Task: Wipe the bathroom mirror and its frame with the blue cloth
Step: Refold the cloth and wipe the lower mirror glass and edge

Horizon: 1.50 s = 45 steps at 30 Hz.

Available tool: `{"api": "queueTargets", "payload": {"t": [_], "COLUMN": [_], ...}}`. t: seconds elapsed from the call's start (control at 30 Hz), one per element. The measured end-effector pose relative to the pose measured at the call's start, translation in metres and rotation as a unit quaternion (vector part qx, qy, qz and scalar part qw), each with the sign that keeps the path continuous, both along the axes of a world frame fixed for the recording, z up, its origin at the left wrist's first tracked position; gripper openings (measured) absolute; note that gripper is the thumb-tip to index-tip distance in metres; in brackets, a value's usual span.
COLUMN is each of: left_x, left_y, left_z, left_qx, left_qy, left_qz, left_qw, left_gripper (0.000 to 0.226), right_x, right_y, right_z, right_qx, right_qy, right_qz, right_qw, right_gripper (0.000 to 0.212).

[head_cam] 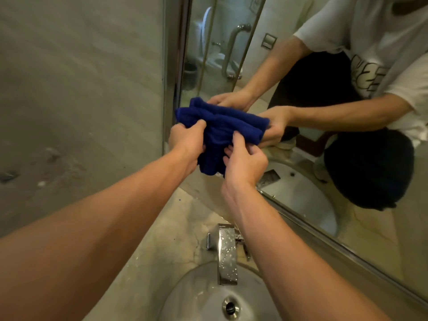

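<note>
Mirror (301, 66) w/ metal frame (170, 66) fills your upper right. Blue cloth (216, 133) is bunched just in front of its lower left corner; your left hand (186, 139) & right hand (245, 162) both pinch it, above the faucet (225, 253).

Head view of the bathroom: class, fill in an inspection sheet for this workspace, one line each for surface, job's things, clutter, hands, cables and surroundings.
Surface: stone counter stained and cracked, with a white basin sunk into it.
Job's things: blue cloth bunched up, held in front of the mirror near its lower left corner; metal frame runs up the mirror's left edge.
Clutter: nothing seen on the counter.
Hands: left hand and right hand both grip the cloth.
Cables: nothing seen.
Surroundings: chrome tap spotted with droplets; basin drain; marked wall to the left.
</note>
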State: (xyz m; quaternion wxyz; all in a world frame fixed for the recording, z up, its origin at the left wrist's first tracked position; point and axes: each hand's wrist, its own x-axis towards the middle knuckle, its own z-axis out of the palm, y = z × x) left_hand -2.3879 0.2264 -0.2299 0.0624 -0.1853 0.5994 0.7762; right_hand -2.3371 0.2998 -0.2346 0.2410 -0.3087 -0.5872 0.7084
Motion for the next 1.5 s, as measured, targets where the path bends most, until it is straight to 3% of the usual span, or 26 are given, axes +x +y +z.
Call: {"api": "queueTargets", "payload": {"t": [0.2,0.37,0.47,0.6,0.7,0.87,1.07,1.3,1.5], "left_x": [0.027,0.065,0.089,0.12,0.149,0.198,0.256,0.303,0.327], "left_y": [0.035,0.088,0.117,0.156,0.184,0.239,0.319,0.385,0.422], "left_z": [0.003,-0.001,-0.001,-0.003,0.001,0.02,0.049,0.056,0.051], "left_qx": [0.016,-0.067,-0.071,-0.066,-0.04,0.032,0.139,0.162,0.143], "left_qy": [0.005,0.036,0.036,0.028,0.013,0.01,-0.057,-0.132,-0.165], "left_qz": [-0.007,-0.044,-0.076,-0.102,-0.124,-0.213,-0.348,-0.35,-0.351], "left_qw": [1.0,0.996,0.994,0.992,0.991,0.976,0.925,0.913,0.911], "left_gripper": [0.006,0.01,0.023,0.014,0.019,0.007,0.027,0.018,0.043], "right_x": [0.032,0.074,0.1,0.134,0.16,0.21,0.279,0.33,0.361], "right_y": [0.037,0.083,0.114,0.151,0.181,0.245,0.339,0.393,0.422], "right_z": [0.003,0.003,0.004,0.007,0.011,0.018,0.027,0.041,0.045], "right_qx": [0.023,0.029,0.034,0.048,0.064,0.059,0.012,0.01,0.052], "right_qy": [0.014,0.015,0.014,0.013,0.004,0.011,0.012,0.008,-0.031], "right_qz": [-0.012,-0.046,-0.07,-0.101,-0.128,-0.225,-0.315,-0.346,-0.309], "right_qw": [1.0,0.998,0.997,0.994,0.99,0.972,0.949,0.938,0.949], "right_gripper": [0.014,0.014,0.017,0.017,0.016,0.017,0.018,0.041,0.022]}}
